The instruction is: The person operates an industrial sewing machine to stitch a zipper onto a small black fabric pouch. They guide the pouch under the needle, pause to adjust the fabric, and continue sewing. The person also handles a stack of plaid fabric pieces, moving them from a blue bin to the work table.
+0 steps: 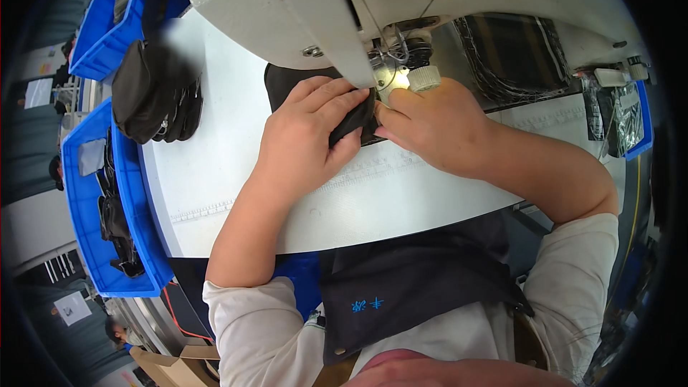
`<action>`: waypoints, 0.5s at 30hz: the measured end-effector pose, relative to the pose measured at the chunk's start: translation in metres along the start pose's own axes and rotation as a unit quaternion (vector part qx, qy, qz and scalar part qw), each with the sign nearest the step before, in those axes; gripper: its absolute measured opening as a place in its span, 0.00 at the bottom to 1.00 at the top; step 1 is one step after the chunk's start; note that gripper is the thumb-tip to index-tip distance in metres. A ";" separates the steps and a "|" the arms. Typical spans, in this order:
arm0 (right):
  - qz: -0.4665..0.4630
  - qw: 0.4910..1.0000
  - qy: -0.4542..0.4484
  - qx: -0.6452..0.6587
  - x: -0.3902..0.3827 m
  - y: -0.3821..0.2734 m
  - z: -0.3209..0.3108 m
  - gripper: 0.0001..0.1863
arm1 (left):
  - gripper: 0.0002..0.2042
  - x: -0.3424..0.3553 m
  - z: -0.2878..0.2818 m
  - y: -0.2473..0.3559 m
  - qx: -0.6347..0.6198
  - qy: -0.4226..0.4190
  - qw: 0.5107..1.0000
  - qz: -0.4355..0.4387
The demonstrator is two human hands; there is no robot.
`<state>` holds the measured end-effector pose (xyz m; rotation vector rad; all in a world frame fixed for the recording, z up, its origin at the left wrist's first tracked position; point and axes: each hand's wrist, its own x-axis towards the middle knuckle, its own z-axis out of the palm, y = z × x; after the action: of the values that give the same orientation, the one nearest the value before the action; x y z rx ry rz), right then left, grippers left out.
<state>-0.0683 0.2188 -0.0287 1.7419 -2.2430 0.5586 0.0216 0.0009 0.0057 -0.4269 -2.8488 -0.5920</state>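
Observation:
A white sewing machine (287, 7) with a lit needle area (393, 75) fills the top of the head view. Under it lies a dark brown fabric piece (285, 79). My left hand (308, 136) grips that fabric, with fingertips over it beside the presser area and thumb bent below. My right hand (437, 129) is closed at the fabric's right edge just beside the needle, its fingertips pinching the piece. The needle tip and the fabric under my fingers are partly hidden.
A stack of dark sewn pieces (143, 93) sits at left beside two blue bins (129, 222) (86, 54). Another dark stack (512, 50) lies at the back right, near a blue tray (640, 143). Distant people (115, 330) appear at the left rim. The white table (373, 208) spans the middle.

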 end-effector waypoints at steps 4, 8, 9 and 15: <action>0.016 0.999 -0.037 0.014 -0.001 -0.005 -0.007 0.11 | 0.23 -0.001 0.002 0.005 0.006 -0.005 1.000 0.001; 0.011 0.999 -0.037 -0.003 0.000 -0.005 -0.007 0.12 | 0.24 -0.002 0.001 0.005 0.000 -0.009 1.000 -0.001; 0.011 0.999 -0.038 -0.006 0.001 -0.005 -0.008 0.12 | 0.24 -0.002 0.001 0.005 0.002 -0.008 1.000 0.000; 0.009 0.999 -0.023 -0.030 0.004 -0.005 -0.007 0.11 | 0.23 0.001 0.004 0.001 0.021 -0.009 1.000 -0.013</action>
<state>-0.0649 0.2176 -0.0206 1.7230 -2.2849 0.4536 0.0204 0.0035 0.0023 -0.3894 -2.8827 -0.5348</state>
